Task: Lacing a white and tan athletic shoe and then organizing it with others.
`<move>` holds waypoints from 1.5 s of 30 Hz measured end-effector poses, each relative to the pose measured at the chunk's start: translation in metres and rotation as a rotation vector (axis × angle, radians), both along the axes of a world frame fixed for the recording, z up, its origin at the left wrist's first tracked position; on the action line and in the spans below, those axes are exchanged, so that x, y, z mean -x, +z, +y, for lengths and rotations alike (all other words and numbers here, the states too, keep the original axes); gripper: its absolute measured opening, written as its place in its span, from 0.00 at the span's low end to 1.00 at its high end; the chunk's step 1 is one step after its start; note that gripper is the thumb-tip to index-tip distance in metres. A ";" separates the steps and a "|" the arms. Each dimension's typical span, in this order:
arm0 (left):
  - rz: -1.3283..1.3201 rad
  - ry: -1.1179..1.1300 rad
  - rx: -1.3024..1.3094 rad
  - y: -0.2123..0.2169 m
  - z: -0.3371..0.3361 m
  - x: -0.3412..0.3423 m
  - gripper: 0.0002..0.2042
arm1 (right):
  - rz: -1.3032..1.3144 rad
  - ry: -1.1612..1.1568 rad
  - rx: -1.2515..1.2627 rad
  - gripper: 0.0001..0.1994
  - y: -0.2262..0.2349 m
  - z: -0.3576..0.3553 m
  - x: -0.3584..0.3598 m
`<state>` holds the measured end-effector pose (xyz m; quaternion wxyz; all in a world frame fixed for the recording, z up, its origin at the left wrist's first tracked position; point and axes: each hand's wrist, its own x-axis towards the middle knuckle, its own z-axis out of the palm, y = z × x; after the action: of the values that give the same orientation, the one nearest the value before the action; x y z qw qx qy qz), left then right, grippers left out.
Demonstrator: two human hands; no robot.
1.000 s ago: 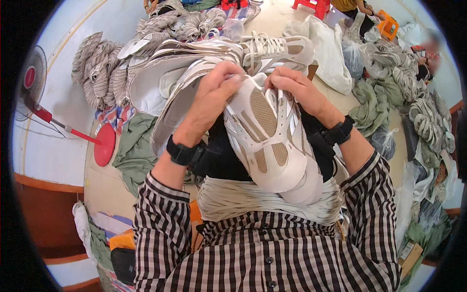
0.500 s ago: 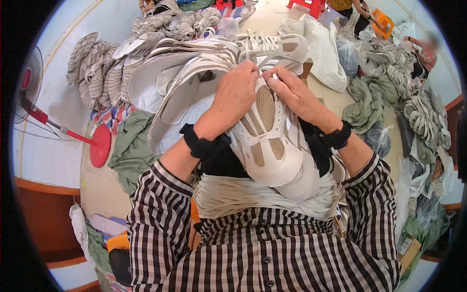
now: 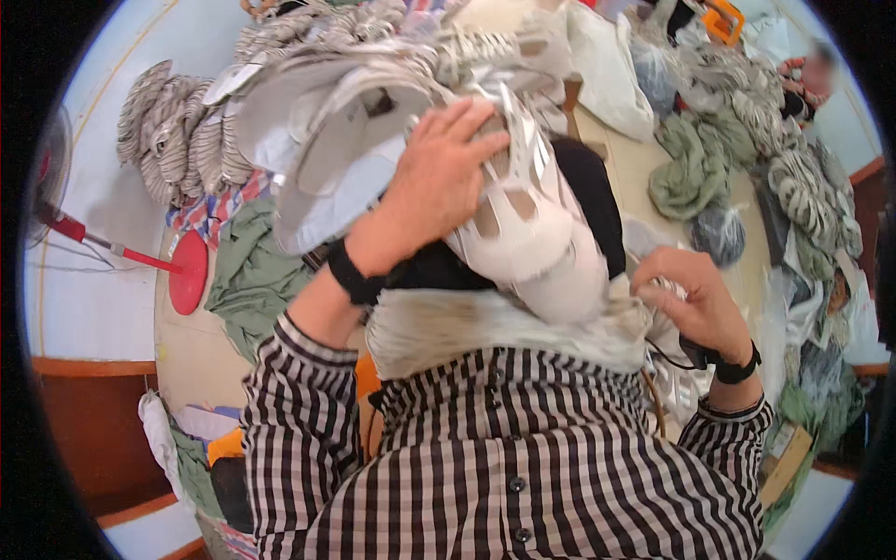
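Observation:
A pale beige shoe upper [image 3: 527,238] with mesh panels lies over my lap, toe toward me, a second pale toe just beneath it. My left hand [image 3: 437,177] rests across the upper's left side, its fingers spread over the eyelet area. Off to the right, beside the lap, my right hand [image 3: 695,294] has its fingers closed around white shoelaces [image 3: 670,287]. Across my waist runs a thick bundle of white shoelaces [image 3: 439,331], blurred by motion. Whether a lace hangs in the upper's eyelets is unclear.
Large stacked pale uppers [image 3: 322,201] stand at the left of my lap, a laced upper [image 3: 476,47] beyond. Bundles of grey-beige uppers [image 3: 168,131] lie farther left, near a red-based fan [image 3: 189,271]. Green cloth [image 3: 700,163], a white sack [image 3: 607,70] and a person [image 3: 807,79] are at right.
My right hand has left the upper's top and moved down right to the laces. My left hand has loosened its fingers and spread them on the upper. The view has shifted.

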<state>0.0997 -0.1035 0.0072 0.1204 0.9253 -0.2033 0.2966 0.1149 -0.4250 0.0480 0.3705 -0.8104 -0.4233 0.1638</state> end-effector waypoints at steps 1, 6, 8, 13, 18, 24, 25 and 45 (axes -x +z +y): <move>0.006 -0.004 -0.034 -0.001 0.002 -0.005 0.19 | -0.081 0.092 -0.014 0.06 -0.001 -0.003 0.016; -0.014 -0.043 -0.062 -0.007 0.005 -0.011 0.18 | -0.310 0.124 0.112 0.10 -0.031 0.001 0.072; -0.028 -0.009 -0.068 -0.008 0.004 -0.007 0.18 | -0.379 0.096 0.102 0.10 -0.042 0.004 0.078; 0.016 -0.062 0.142 0.010 -0.014 0.035 0.16 | -0.475 0.020 0.127 0.07 -0.052 0.007 0.083; 0.306 -0.182 0.312 0.029 -0.030 0.106 0.16 | -0.467 -0.034 0.124 0.05 -0.067 0.011 0.079; 0.205 -0.185 0.329 0.025 -0.040 0.129 0.12 | -0.454 -0.079 0.116 0.05 -0.065 0.021 0.079; 0.220 -0.210 0.381 0.022 -0.041 0.130 0.11 | -0.496 -0.057 0.138 0.05 -0.065 0.023 0.079; 0.696 -0.373 0.527 -0.027 -0.060 0.113 0.12 | 0.043 -0.187 -0.169 0.03 -0.053 0.026 0.076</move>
<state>-0.0136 -0.1634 -0.0199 0.4634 0.8553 -0.2314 -0.0161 0.0385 -0.3993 -0.0054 0.4601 -0.8086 -0.3501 0.1094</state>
